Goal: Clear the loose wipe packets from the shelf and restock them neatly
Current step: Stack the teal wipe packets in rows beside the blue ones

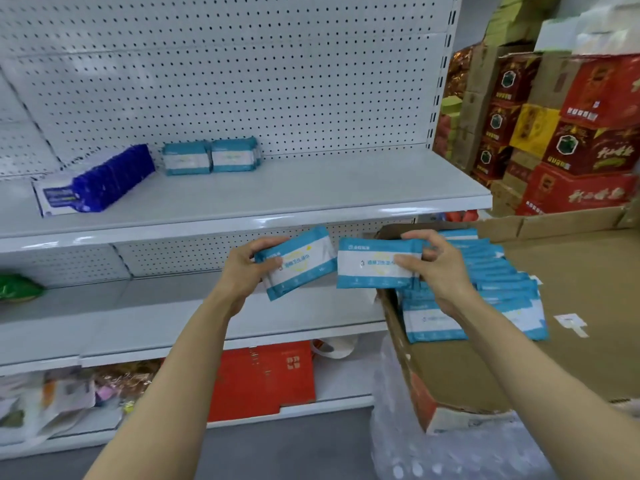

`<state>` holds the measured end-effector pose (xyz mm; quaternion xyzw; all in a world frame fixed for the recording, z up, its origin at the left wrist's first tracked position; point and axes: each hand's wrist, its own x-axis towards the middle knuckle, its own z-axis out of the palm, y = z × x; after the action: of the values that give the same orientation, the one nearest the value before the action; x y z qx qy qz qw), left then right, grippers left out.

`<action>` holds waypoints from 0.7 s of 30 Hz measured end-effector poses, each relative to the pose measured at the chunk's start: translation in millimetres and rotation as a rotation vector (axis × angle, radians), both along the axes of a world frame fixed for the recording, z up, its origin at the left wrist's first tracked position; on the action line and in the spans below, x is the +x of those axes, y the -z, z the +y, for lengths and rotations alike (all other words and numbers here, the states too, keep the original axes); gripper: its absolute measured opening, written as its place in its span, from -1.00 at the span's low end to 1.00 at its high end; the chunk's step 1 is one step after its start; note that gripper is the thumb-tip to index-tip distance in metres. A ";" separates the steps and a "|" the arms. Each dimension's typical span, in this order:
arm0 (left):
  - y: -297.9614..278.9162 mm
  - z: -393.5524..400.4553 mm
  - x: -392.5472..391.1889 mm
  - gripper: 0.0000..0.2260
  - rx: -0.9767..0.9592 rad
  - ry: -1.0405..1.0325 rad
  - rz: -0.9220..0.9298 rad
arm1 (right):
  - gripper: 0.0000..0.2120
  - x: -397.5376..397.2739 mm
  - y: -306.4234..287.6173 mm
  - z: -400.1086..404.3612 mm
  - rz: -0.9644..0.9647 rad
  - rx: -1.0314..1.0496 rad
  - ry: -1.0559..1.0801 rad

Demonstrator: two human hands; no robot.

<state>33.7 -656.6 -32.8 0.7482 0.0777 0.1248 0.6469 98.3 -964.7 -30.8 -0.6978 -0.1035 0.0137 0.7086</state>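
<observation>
My left hand grips a teal-and-white wipe packet, tilted, in front of the lower shelf. My right hand pinches another wipe packet by its right end, held flat at the left rim of a cardboard box. Several more wipe packets lie in a row inside that box. Two groups of the same packets stand upright at the back of the upper shelf.
A row of dark blue packs lies on the upper shelf's left side. Red cartons are stacked at the right. A green bag sits on the middle shelf, red boxes and bags on the bottom one. Bubble wrap lies under the box.
</observation>
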 end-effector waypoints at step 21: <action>-23.8 216.7 2.9 -0.72 0.109 -0.218 -0.014 | -0.69 33.7 -12.9 253.8 0.023 0.097 -0.089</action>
<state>36.6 -439.9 -9.0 0.7685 0.1473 0.2036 0.5885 132.0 -710.8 -17.9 -0.6572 -0.1269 0.0480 0.7414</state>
